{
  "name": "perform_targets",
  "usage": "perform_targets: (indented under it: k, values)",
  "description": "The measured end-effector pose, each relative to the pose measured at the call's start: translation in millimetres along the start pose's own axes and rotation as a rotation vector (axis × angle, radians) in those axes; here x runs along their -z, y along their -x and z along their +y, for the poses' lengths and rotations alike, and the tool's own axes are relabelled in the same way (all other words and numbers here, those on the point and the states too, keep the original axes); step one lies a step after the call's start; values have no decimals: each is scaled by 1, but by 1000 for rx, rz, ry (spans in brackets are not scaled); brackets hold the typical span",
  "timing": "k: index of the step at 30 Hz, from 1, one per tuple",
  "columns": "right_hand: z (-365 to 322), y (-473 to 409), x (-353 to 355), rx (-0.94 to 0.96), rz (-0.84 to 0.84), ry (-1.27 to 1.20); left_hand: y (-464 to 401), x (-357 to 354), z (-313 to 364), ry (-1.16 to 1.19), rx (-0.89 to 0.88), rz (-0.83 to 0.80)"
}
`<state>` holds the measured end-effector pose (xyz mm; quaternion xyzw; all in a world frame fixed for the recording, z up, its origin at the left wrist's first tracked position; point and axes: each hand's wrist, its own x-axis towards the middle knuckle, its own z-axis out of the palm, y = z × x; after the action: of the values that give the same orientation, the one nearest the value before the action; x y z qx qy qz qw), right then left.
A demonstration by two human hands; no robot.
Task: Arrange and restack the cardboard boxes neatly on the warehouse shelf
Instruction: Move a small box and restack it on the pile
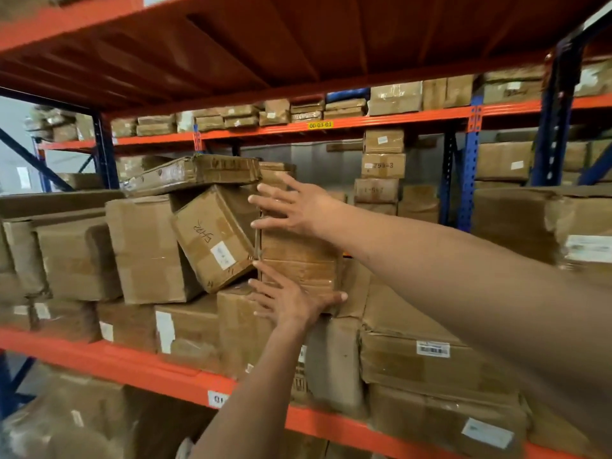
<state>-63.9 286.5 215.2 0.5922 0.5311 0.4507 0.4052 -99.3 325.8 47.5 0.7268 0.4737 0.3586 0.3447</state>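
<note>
Middle box (298,256): my right hand (291,207) lies flat, fingers spread, steadying its upper part. My left hand (291,303), also spread, braces its lower edge. The tilted box (212,236) leans in, seemingly touching.

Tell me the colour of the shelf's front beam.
The shelf beam is orange; head view.
</note>
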Motion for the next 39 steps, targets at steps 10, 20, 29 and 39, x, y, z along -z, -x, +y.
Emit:
perform_targets:
  k: [10,20,29,39]
  values:
    - [1,-28,8,105,-186,263,-26,2,-14,-53,-203,84]
    - [27,70,-52,-193,-46,-69,-31,25,26,-376,-744,53]
    - [-18,228,-148,-666,-166,-407,37,-39,105,-815,-1248,22]
    - [-55,284,-195,-706,-183,-635,64,-90,94,-875,-1356,44]
